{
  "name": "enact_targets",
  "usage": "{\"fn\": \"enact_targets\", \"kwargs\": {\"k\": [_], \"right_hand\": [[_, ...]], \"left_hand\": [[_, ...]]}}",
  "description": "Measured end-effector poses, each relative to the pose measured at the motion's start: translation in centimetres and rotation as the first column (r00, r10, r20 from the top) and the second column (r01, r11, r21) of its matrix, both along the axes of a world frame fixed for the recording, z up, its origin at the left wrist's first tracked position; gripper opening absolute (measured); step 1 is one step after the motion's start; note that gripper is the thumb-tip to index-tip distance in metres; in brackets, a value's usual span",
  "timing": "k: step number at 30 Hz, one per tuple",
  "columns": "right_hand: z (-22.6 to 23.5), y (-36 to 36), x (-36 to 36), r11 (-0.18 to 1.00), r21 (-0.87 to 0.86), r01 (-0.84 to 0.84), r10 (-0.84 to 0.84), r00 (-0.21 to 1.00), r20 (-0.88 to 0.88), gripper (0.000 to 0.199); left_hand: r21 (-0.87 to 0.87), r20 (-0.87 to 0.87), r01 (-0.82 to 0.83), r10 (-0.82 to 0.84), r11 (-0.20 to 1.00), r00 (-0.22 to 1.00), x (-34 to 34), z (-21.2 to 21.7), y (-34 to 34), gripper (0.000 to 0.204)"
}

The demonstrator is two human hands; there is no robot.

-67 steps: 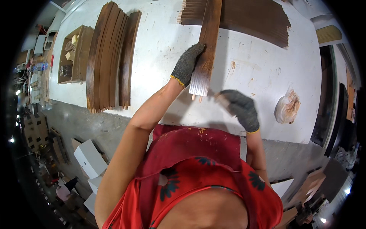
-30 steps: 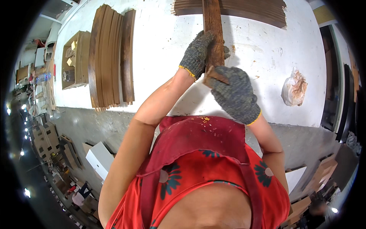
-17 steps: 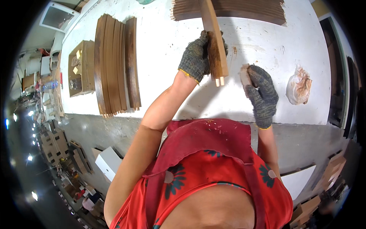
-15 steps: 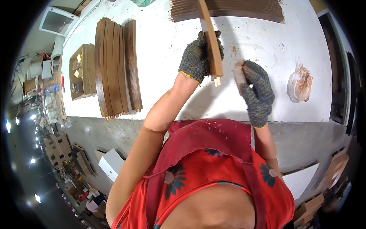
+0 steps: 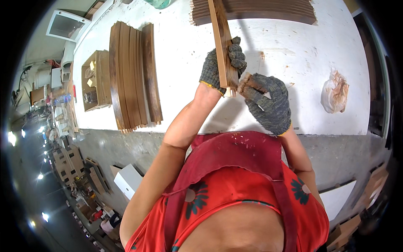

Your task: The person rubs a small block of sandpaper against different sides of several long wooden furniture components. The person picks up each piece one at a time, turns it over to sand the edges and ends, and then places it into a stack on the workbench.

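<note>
My left hand, in a dark knitted glove with a yellow cuff, is wrapped round a long wooden strip near its lower end. The strip stands out over the table, away from me, with small pale tenons at its near end and a wet-looking brown face turned right. My right hand, gloved alike, is closed on a small brown-stained pad; whether it is cloth or sponge is unclear. That pad is close beside the strip's tenoned end. Contact between them cannot be made out.
On the white table, several brown strips lie at left beside an open box holding small pale blocks. Another row of strips lies at the far edge. A stained, crumpled plastic bag sits at right.
My right hand has moved left and slightly away from me, bringing the stained pad to the strip's near end. My left hand has turned the strip, so its brown wide face now shows.
</note>
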State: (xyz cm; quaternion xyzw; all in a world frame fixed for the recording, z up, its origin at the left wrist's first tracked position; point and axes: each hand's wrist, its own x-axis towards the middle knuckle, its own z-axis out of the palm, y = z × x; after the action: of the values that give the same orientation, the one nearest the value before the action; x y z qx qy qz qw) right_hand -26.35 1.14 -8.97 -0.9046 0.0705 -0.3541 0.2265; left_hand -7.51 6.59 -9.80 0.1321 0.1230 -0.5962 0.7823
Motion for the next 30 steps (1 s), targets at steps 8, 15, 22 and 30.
{"fn": "enact_targets", "kwargs": {"k": [8, 15, 22, 30], "right_hand": [[2.7, 0.7, 2.3, 0.988, 0.097, -0.12, 0.115, 0.992, 0.055, 0.033], [-2.9, -2.0, -1.8, 0.997, -0.008, -0.076, 0.073, 0.983, -0.168, 0.039], [-6.0, -1.9, -4.3, 0.94, 0.32, 0.115, -0.123, 0.992, 0.008, 0.041], [-7.6, -1.4, -4.7, 0.944, 0.301, 0.137, -0.116, 0.99, -0.086, 0.041]], "left_hand": [[-0.161, -0.06, -0.07, 0.061, 0.984, 0.996, -0.2, -2.9, 3.5, 0.042], [-0.341, -0.214, 0.042, -0.121, 0.939, 0.969, 0.7, -1.2, 1.4, 0.044], [-0.004, 0.356, -0.019, 0.019, 1.0, 0.934, 2.7, 1.7, 2.7, 0.057], [0.53, 0.837, -0.588, -0.488, 0.611, 0.247, 4.1, 1.8, 14.0, 0.07]]}}
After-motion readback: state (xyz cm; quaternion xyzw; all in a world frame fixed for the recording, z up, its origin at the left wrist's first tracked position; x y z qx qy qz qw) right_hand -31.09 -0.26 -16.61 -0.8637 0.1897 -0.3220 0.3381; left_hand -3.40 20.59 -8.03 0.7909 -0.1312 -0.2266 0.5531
